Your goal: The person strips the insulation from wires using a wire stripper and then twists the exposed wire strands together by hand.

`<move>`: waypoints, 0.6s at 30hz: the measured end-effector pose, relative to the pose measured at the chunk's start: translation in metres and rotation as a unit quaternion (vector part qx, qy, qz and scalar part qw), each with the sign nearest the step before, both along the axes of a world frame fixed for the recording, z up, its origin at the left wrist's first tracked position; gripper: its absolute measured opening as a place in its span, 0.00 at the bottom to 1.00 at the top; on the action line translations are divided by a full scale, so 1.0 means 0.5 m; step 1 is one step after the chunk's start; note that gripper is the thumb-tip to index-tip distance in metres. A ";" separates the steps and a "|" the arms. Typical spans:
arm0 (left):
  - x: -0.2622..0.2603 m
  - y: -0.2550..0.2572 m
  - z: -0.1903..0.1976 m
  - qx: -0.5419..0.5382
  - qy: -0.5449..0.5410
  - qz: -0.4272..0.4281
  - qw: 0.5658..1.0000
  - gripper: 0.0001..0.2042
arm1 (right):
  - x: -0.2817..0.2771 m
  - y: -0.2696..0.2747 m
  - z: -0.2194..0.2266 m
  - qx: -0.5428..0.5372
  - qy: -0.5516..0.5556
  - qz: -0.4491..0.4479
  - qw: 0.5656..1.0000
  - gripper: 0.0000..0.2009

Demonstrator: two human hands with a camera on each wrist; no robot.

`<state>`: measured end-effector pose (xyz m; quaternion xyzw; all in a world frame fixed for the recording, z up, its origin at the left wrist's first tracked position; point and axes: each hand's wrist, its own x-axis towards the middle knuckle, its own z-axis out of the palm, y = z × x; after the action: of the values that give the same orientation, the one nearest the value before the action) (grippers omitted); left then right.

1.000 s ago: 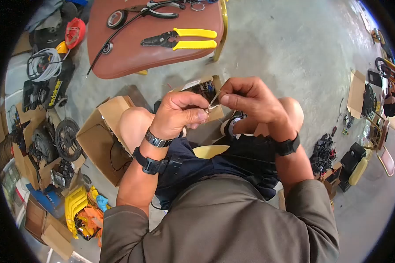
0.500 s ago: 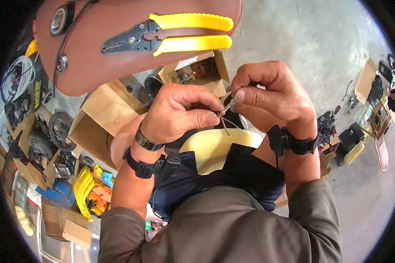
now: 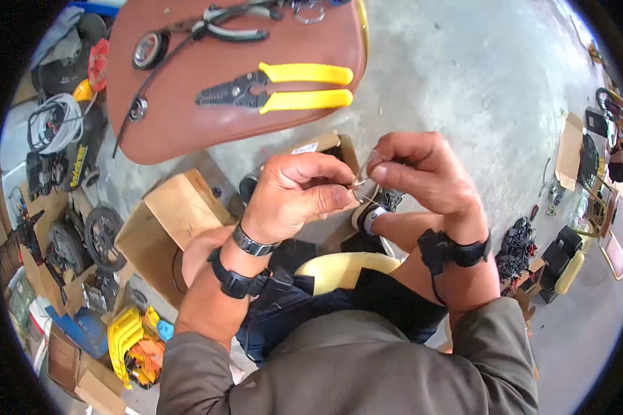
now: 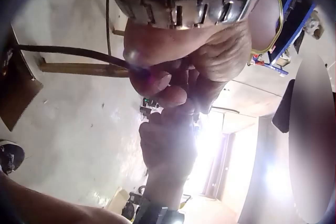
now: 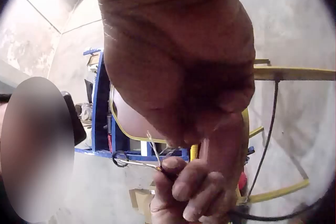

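Thin wires (image 3: 365, 191) with pale ends stretch between my two hands over my lap. My left hand (image 3: 294, 192) pinches them between thumb and forefinger. A dark cable (image 4: 73, 50) runs from that hand's curled fingers in the left wrist view. Thumb and forefinger of my right hand (image 3: 422, 169) pinch a pale strand a short way off. Seen from the right wrist, two pale wire ends (image 5: 152, 149) stick out past the left fingertips. Yellow-handled wire strippers (image 3: 304, 86) lie on the brown seat (image 3: 180, 131) beyond my hands.
On the seat are also a roll of black tape (image 3: 149, 50), grey-and-black pliers (image 3: 235, 31) and a small metal ring (image 3: 138, 108). Cardboard boxes (image 3: 187, 207) stand by my left leg. Wheels, boxes and coiled cable fill the left floor; a black wire pile (image 3: 518, 249) lies right.
The head view dipped closer to the hands and seat, then drew back. Both hands keep pinching the wires; the strand between them now curves and the right fingertips have shifted along it.
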<state>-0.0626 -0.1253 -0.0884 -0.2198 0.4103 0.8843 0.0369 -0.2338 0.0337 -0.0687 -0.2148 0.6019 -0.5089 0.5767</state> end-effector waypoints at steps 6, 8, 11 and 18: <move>0.010 0.009 0.010 -0.066 0.015 -0.010 0.998 0.09 | 0.021 0.014 0.010 -0.033 0.037 -0.022 0.999 0.05; 0.015 0.013 0.013 -0.082 0.006 -0.019 0.996 0.08 | 0.028 0.020 0.025 -0.035 0.069 -0.041 0.996 0.06; 0.014 0.024 0.016 -0.111 -0.010 -0.009 0.994 0.08 | 0.036 0.035 0.046 -0.049 0.152 -0.062 0.985 0.05; 0.001 0.068 0.039 -0.187 -0.016 0.029 0.982 0.06 | 0.066 0.054 0.056 -0.159 0.331 -0.064 0.928 0.03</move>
<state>-0.0623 -0.0912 -0.0690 -0.2491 0.5609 0.7892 -0.0235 -0.2009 0.0605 -0.0407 -0.4215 0.6820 -0.5337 0.2690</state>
